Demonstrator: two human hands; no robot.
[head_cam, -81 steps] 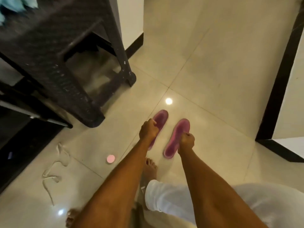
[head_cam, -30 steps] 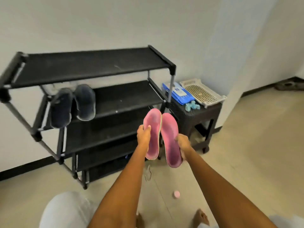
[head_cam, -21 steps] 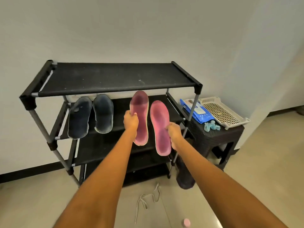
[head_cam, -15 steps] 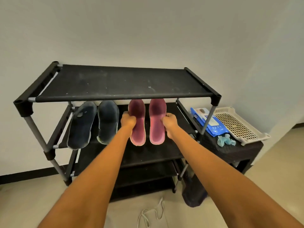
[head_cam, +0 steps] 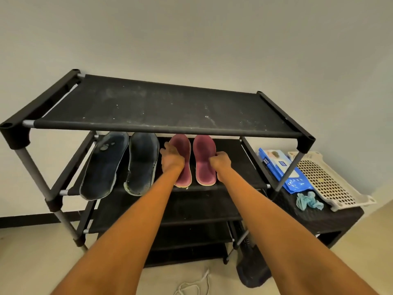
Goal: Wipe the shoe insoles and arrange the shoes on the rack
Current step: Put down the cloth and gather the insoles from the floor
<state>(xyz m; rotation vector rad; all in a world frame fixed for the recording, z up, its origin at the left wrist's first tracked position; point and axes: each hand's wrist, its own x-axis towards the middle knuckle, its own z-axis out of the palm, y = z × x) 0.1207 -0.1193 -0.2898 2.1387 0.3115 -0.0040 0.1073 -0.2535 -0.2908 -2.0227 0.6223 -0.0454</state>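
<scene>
1. Left hand [head_cam: 171, 160] is reached in under the top shelf, fingers spread fairly flat and resting on the left pink insole [head_cam: 184, 167]. Looks like a press more than a grip; thumb side is hidden, so I cannot tell if anything wraps its edge.
2. Right hand [head_cam: 219, 162] has fingers curled, pinching the right edge of the right pink insole [head_cam: 204, 165] about midway along it.
3. Both pink insoles lie on the second shelf of the black shoe rack [head_cam: 161, 107], side by side, toes toward the wall, heels at the front edge. Narrow gap between them, not touching as far as I can see.
4. Two dark blue insoles [head_cam: 119, 165] sit to the left on that shelf, side by side. The farther-left one is tilted, with its heel hanging over the front rail. The nearer one is just beside the left hand.
5. Top shelf is dusty black fabric with pale specks. Lower shelves are dark, contents unclear.
6. Just right of the rack stands a black wicker-look stool [head_cam: 331, 220] holding a blue wipes packet [head_cam: 282, 169], a crumpled teal cloth [head_cam: 308, 200] and a white perforated tray [head_cam: 327, 179].
7. White shoelace [head_cam: 195, 284] lies on the floor in front of the rack, between the forearms.
8. Both forearms are bare and stretched straight toward the shelf.
</scene>
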